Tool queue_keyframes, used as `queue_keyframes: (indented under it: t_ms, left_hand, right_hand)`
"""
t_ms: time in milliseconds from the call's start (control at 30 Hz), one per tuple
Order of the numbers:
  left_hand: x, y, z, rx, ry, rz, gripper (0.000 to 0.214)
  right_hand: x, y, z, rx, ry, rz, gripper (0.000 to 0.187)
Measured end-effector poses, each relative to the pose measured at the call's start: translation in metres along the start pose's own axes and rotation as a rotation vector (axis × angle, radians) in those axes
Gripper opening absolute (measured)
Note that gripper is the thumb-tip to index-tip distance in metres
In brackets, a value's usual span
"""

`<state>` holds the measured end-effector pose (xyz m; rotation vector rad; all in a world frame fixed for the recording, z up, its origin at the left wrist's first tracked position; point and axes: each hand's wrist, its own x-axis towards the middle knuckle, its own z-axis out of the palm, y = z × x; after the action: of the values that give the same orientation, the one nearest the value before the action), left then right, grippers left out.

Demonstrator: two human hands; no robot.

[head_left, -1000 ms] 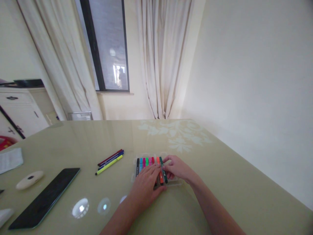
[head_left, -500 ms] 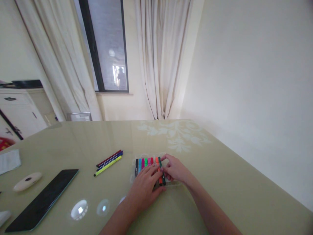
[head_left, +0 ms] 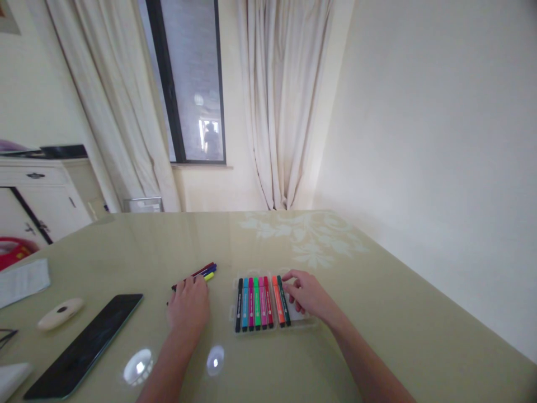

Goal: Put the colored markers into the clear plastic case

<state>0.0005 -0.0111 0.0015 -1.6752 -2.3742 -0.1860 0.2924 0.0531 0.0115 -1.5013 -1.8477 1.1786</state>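
My left hand (head_left: 189, 302) lies over the loose markers on the table, fingers curled down and together; the fingertips and whatever they hold are hidden. A yellow marker (head_left: 209, 276), a blue marker (head_left: 213, 269) and a dark red marker (head_left: 203, 270) stick out around it. My right hand (head_left: 308, 294) is open, its index fingertip at the upper end of the dark green marker (head_left: 284, 300). That marker lies beside an orange marker (head_left: 278, 302) in the right half of a clear plastic case (head_left: 302, 323). The left half holds a row of several coloured markers, including a black marker (head_left: 239, 305).
To the left lie a black tablet (head_left: 88, 344), a white oval device (head_left: 61, 313) and a sheet of paper (head_left: 25, 281). A white object (head_left: 12, 379) sits at the near left edge. A wall (head_left: 440, 168) runs along the table's right side.
My left hand has left the case and moved left onto the loose markers, uncovering the row in the case. My right hand stays by the dark green marker. The view has shifted slightly.
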Motion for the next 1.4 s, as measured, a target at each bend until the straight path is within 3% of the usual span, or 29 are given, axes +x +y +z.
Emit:
queue_keyframes:
  t_ms: [200,333,433,500,567,667,767,1000,1100,1200,1300,1400]
  left_hand:
    - [0.002,-0.002,-0.001,0.049,0.023,-0.061,0.026]
    - [0.003,0.001,-0.001,-0.043,0.011,-0.004,0.023]
    - [-0.002,0.029,-0.007,-0.413,-0.034,0.057,0.026]
    - [-0.01,0.056,-0.013,-0.843,-0.091,0.1,0.032]
    - [-0.022,0.082,-0.017,-1.12,-0.105,0.166,0.034]
    - [-0.037,0.105,-0.02,-1.331,-0.137,0.212,0.035]
    - [-0.042,0.107,-0.021,-1.414,-0.196,0.167,0.039]
    - [-0.039,0.101,-0.02,-1.442,-0.246,0.162,0.041]
    - [-0.046,0.105,-0.017,-1.264,-0.181,0.304,0.036]
    - [-0.056,0.107,-0.011,-0.945,-0.103,0.548,0.031]
    - [-0.062,0.11,-0.007,-0.721,-0.108,0.706,0.044]
    - [-0.063,0.111,-0.006,-0.665,-0.133,0.713,0.046]
  right_hand:
    - [-0.002,-0.006,-0.005,-0.045,0.091,-0.003,0.017]
    - [-0.001,-0.008,-0.006,-0.08,0.14,-0.06,0.016]
    - [-0.002,-0.01,-0.002,-0.023,0.139,-0.145,0.02]
    - [-0.003,-0.014,0.004,0.084,0.074,-0.202,0.024]
    - [-0.006,-0.019,0.01,0.212,-0.016,-0.251,0.027]
    - [-0.007,-0.024,0.017,0.354,-0.069,-0.29,0.033]
    - [-0.007,-0.025,0.016,0.457,-0.006,-0.267,0.038]
    - [-0.007,-0.026,0.011,0.56,-0.035,-0.221,0.038]
    - [-0.004,-0.021,0.002,0.538,0.055,-0.195,0.038]
    - [0.003,-0.007,-0.017,0.393,0.192,-0.151,0.032]
    - [0.008,0.008,-0.032,0.193,0.118,-0.103,0.024]
    - [0.011,0.014,-0.027,0.118,0.026,-0.05,0.017]
